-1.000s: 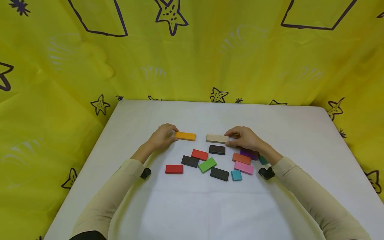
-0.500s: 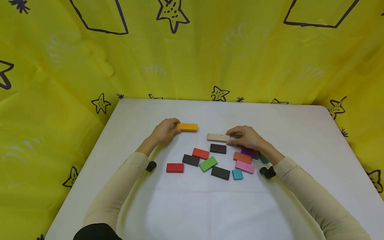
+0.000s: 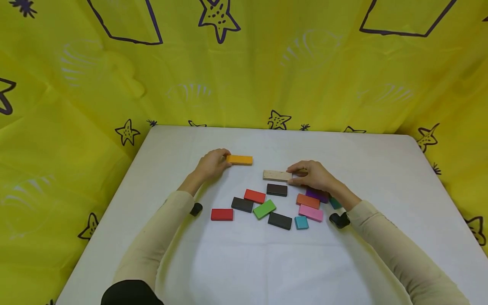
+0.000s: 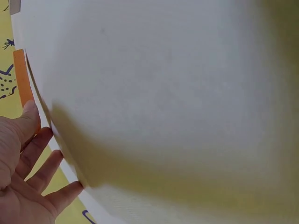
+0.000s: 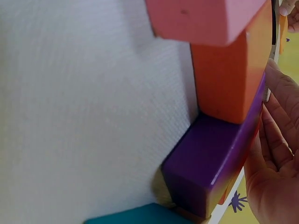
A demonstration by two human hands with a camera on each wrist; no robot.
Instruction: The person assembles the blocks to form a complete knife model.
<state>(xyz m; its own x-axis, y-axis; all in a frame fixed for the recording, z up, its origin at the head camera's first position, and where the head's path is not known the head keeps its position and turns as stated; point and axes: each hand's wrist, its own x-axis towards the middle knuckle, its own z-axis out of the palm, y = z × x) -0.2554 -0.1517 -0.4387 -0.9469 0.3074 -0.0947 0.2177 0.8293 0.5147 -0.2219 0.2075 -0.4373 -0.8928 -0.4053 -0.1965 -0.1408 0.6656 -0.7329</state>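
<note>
In the head view my left hand (image 3: 212, 165) pinches the left end of a yellow-orange wooden block (image 3: 241, 160) toward the far side of the table. The left wrist view shows the thumb against this block (image 4: 21, 74), with the other fingers spread at the tabletop. My right hand (image 3: 315, 176) holds the right end of a plain wooden block (image 3: 275, 176) between thumb and fingers, nearer and to the right. Just in front of the plain block lies a dark block (image 3: 277, 190). In the right wrist view, the purple block (image 5: 201, 158) hides part of that grip.
Red (image 3: 222, 214), dark (image 3: 280, 220), green (image 3: 264, 209), orange-red (image 3: 308, 201), pink (image 3: 310, 213) and blue (image 3: 301, 223) blocks lie scattered on the white table (image 3: 244, 271). Purple (image 3: 317, 195) and teal (image 3: 335, 203) ones lie under the right wrist. A yellow curtain (image 3: 244, 84) stands behind.
My left hand has moved the yellow-orange block away from me and slightly right, past the line of the plain block. The right hand stays in place with its block.
</note>
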